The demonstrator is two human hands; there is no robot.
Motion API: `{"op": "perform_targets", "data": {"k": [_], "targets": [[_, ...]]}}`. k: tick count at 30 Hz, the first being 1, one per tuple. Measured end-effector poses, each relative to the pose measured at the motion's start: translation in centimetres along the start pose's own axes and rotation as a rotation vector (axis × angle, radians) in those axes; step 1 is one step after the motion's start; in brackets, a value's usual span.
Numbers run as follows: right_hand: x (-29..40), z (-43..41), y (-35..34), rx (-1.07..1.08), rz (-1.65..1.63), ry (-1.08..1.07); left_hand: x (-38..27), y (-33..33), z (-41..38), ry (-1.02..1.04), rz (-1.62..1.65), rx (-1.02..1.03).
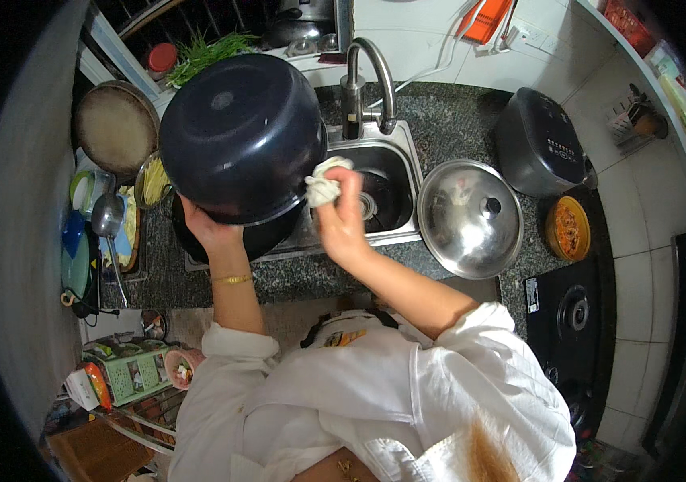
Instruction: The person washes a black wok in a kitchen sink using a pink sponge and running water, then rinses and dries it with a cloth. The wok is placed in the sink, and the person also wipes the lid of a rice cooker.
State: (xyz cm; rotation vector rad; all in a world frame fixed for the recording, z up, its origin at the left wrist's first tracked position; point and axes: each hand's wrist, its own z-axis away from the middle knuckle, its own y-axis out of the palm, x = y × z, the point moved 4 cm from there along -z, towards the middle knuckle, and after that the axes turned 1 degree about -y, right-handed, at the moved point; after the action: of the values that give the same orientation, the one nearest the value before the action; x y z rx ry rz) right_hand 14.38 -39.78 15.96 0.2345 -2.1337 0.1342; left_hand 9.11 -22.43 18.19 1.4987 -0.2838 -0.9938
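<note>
A large dark pot (240, 135) is tilted on its side over the left part of the sink (412, 150), its base turned up and to the left. My left hand (210, 229) grips its lower rim from below. In my right hand (343, 220) is a crumpled whitish cloth (323, 185), close beside the pot's right rim; whether it touches the pot I cannot tell. Under the pot shows part of a black pan or basin (270, 241). The pot's inside is hidden from me.
Behind the sink rises a metal faucet (373, 84). A domed steel lid (469, 220) lies to the right, near a black rice cooker (539, 144), an orange bowl of food (567, 228) and the gas stove (569, 337). At left are a frying pan (115, 126) and a ladle (108, 214).
</note>
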Motion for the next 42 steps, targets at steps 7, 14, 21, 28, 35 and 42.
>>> {"op": "perform_targets", "data": {"k": [7,14,21,28,35,42], "targets": [[7.9,-6.5,-2.2,0.182,0.228,-0.461,2.4,-3.6,1.3,-0.246,0.112,0.073],[1.6,-15.0,-2.7,0.472,-0.062,0.091,2.3,-9.4,2.6,0.005,-0.235,-0.093],[-2.4,-12.3,-5.0,0.328,-0.33,0.233,1.8,-2.4,4.4,-0.027,-0.173,-0.117],[8.2,-10.0,-6.4,0.121,-0.073,-0.523,2.2,1.8,5.8,-0.055,0.018,-0.092],[15.8,-5.6,-4.2,0.139,0.362,-0.906,1.7,3.7,5.3,-0.175,0.256,0.679],[14.7,-3.8,0.9,0.312,0.56,-1.102,2.7,3.2,4.0,-0.496,0.428,0.507]]}}
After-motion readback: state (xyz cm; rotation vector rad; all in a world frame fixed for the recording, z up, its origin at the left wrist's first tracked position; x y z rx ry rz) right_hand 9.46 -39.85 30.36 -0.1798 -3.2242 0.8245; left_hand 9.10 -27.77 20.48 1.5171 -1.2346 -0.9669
